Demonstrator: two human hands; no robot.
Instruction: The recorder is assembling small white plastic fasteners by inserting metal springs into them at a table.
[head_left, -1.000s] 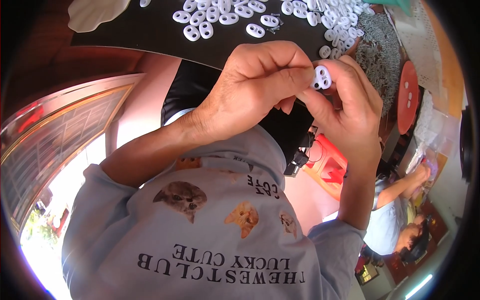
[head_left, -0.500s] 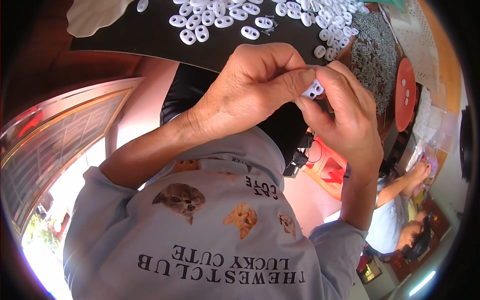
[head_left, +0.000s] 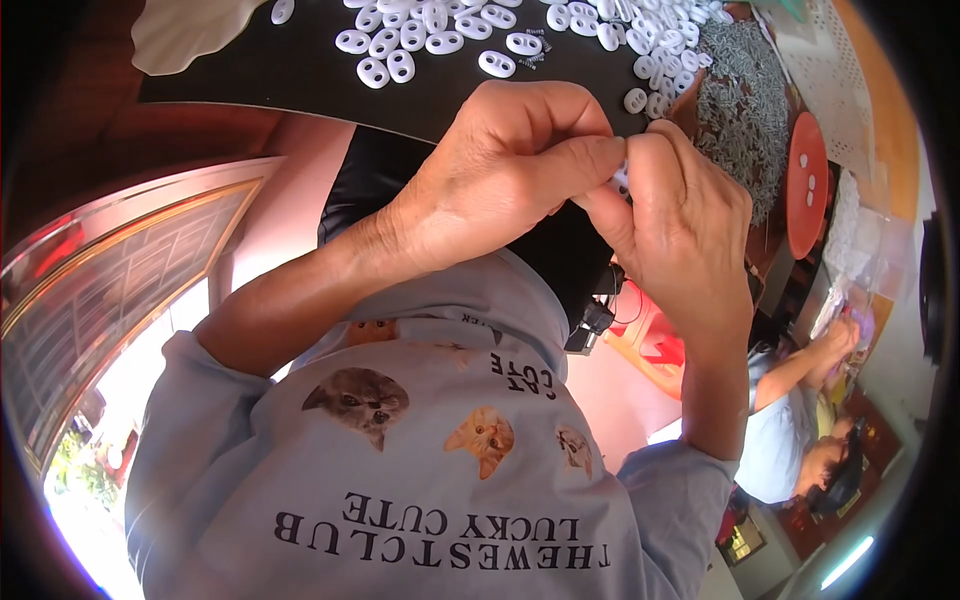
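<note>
Between my two hands, just off the near edge of the dark table, is a small white cord lock [head_left: 622,180] with two holes. Only a sliver of it shows; fingers cover the rest. My left hand [head_left: 512,178] is closed, its thumb and forefinger pinching the piece from the left. My right hand [head_left: 682,205] grips it from the other side with thumb and curled fingers. Beyond them, several loose white cord locks [head_left: 412,35] lie on the table, two of them beside a few small metal springs [head_left: 535,55]. A large heap of springs [head_left: 742,110] spreads right of my hands.
A red oval dish [head_left: 808,185] with white pieces sits at the right. A pale scalloped tray [head_left: 190,35] occupies the table's far left. Below the table are a red plastic stool [head_left: 650,340] and a small black device [head_left: 597,318]. Another person [head_left: 785,440] works at the right.
My right hand has turned and closed further over the cord lock, hiding most of its face and holes. My left hand has barely moved.
</note>
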